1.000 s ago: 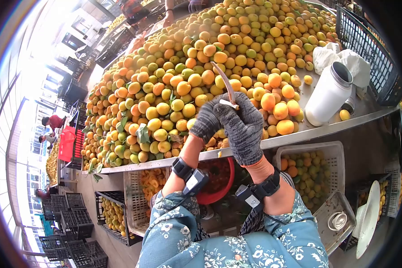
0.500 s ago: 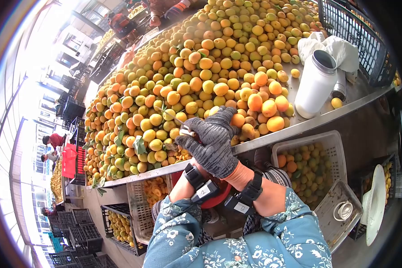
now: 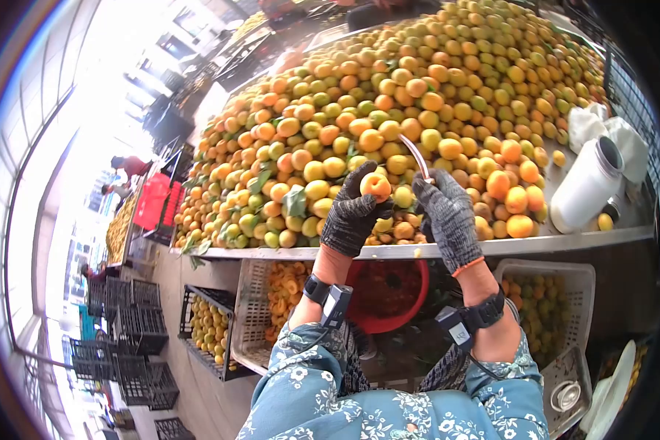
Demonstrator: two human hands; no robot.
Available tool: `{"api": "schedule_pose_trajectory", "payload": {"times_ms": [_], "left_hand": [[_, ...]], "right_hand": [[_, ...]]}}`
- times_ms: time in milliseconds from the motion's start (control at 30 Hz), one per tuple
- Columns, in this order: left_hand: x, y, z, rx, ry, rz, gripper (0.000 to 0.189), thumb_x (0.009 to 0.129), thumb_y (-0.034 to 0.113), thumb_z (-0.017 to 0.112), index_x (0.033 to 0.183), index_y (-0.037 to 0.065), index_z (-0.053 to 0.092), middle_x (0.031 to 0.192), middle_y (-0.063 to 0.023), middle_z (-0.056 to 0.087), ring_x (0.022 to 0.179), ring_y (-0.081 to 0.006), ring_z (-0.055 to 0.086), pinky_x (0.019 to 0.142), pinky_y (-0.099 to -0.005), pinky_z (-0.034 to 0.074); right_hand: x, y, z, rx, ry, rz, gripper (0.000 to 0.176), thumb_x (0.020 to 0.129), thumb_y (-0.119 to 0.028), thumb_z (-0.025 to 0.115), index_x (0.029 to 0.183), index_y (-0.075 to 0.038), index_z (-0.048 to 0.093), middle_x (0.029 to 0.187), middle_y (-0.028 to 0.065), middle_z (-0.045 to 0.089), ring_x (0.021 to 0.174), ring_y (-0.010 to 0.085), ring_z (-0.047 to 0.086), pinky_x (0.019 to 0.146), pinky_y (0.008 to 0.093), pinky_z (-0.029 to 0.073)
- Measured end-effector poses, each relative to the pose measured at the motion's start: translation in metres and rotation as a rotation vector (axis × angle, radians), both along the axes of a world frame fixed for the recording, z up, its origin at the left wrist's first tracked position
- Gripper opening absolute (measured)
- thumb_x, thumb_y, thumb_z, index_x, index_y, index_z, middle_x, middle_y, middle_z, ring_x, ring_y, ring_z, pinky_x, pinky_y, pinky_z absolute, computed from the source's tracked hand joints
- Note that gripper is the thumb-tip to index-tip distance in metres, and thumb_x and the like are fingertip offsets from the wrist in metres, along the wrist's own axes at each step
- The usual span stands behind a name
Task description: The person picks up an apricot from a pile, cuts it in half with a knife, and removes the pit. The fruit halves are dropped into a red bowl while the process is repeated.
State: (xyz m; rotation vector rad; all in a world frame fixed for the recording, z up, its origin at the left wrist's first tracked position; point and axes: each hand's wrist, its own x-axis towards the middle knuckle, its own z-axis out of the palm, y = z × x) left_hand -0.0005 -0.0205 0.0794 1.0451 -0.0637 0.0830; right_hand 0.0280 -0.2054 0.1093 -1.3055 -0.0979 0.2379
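My left hand, in a grey knitted glove, grips an apricot between thumb and fingers. A small dark spot shows on the fruit's upturned face. To its right, my gloved right hand is closed around the handle of a small knife. The thin, curved blade points up and to the left, away from me. Both hands are over the near edge of a metal table, in front of a large heap of apricots. Pieces of cut fruit lie between the hands.
Below the table edge stands a red tub, between a pale crate of opened apricots and another pale crate of whole ones. A white bottle stands at right. Black crates are stacked at left; people are in the background.
My hands were together, the right over the left; they are now apart. The apricot in my left hand has come into view, and the knife blade has swung upright. The view has shifted.
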Motion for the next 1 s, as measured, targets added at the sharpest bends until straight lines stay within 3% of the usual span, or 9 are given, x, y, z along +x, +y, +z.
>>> {"api": "schedule_pose_trajectory", "payload": {"times_ms": [300,633,700,733,800,833,900,933,1000], "left_hand": [[-0.028,0.045,-0.007,-0.214,-0.051,0.059,0.049,0.077,0.019,0.077,0.117,0.008,0.051,0.114,-0.0144,0.058,0.106,-0.0292,0.059,0.092,-0.0412,0.051],[-0.044,0.068,0.001,-0.286,-0.046,0.147,0.048,0.089,0.031,0.064,0.126,0.004,0.048,0.114,-0.01,0.057,0.106,-0.0236,0.059,0.092,-0.0395,0.052],[-0.048,0.07,0.009,0.763,-0.114,0.419,0.044,0.09,0.03,0.063,0.123,0.004,0.05,0.113,-0.01,0.057,0.105,-0.0235,0.06,0.091,-0.0394,0.052],[-0.049,0.072,0.006,0.76,-0.114,0.422,0.044,0.09,0.03,0.063,0.123,0.004,0.05,0.113,-0.01,0.057,0.105,-0.0235,0.06,0.091,-0.0394,0.052],[-0.048,0.076,-0.007,-0.331,0.003,0.205,0.04,0.092,0.03,0.061,0.121,0.004,0.051,0.113,-0.0097,0.057,0.104,-0.0232,0.06,0.089,-0.039,0.053],[-0.046,0.079,-0.016,-0.333,0.004,0.205,0.04,0.092,0.03,0.061,0.121,0.004,0.051,0.113,-0.0097,0.057,0.104,-0.0232,0.06,0.089,-0.039,0.053],[-0.041,0.082,-0.033,0.602,-0.19,0.463,0.038,0.093,0.03,0.06,0.12,0.005,0.052,0.111,-0.0083,0.057,0.1,-0.0222,0.06,0.087,-0.0383,0.053],[-0.041,0.081,-0.027,0.601,-0.189,0.463,0.038,0.093,0.03,0.06,0.12,0.005,0.052,0.111,-0.0083,0.057,0.1,-0.0222,0.06,0.087,-0.0383,0.053],[-0.041,0.073,-0.005,-0.465,0.056,0.166,0.038,0.091,0.031,0.062,0.119,0.008,0.052,0.109,-0.0067,0.057,0.097,-0.0209,0.061,0.085,-0.0365,0.054]], "right_hand": [[-0.04,0.054,-0.012,-0.129,-0.153,0.255,0.017,0.091,-0.018,0.058,0.09,-0.002,0.062,0.058,0.0053,0.055,0.055,0.0135,0.054,0.052,0.0297,0.043],[-0.046,0.095,-0.014,-0.122,-0.293,0.194,0.014,0.092,-0.012,0.055,0.091,0.001,0.061,0.064,0.0053,0.059,0.057,0.0121,0.052,0.052,0.0284,0.042],[-0.047,0.099,-0.017,-0.145,-0.36,0.182,0.016,0.092,-0.013,0.054,0.089,0.0,0.062,0.065,0.0034,0.058,0.057,0.0107,0.051,0.053,0.0272,0.041],[-0.048,0.1,-0.017,-0.147,-0.361,0.185,0.016,0.092,-0.013,0.054,0.089,0.0,0.062,0.065,0.0034,0.058,0.057,0.0107,0.051,0.053,0.0272,0.041],[-0.05,0.1,-0.014,-0.057,-0.202,0.223,0.017,0.092,-0.015,0.054,0.088,0.0,0.062,0.063,0.0028,0.057,0.057,0.01,0.05,0.052,0.0267,0.04],[-0.05,0.101,-0.014,-0.059,-0.201,0.224,0.017,0.092,-0.015,0.054,0.088,0.0,0.062,0.063,0.0028,0.057,0.057,0.01,0.05,0.052,0.0267,0.04],[-0.05,0.101,-0.014,-0.054,-0.172,0.216,0.016,0.091,-0.015,0.055,0.089,-0.001,0.062,0.063,0.0019,0.056,0.057,0.0095,0.05,0.051,0.0265,0.04],[-0.049,0.101,-0.016,-0.055,-0.172,0.216,0.016,0.091,-0.015,0.055,0.089,-0.001,0.062,0.063,0.0019,0.056,0.057,0.0095,0.05,0.051,0.0265,0.04],[-0.047,0.101,-0.022,-0.035,-0.158,0.251,0.016,0.093,-0.019,0.059,0.093,-0.003,0.061,0.065,-0.0042,0.052,0.056,0.0033,0.045,0.049,0.0194,0.035]]}}
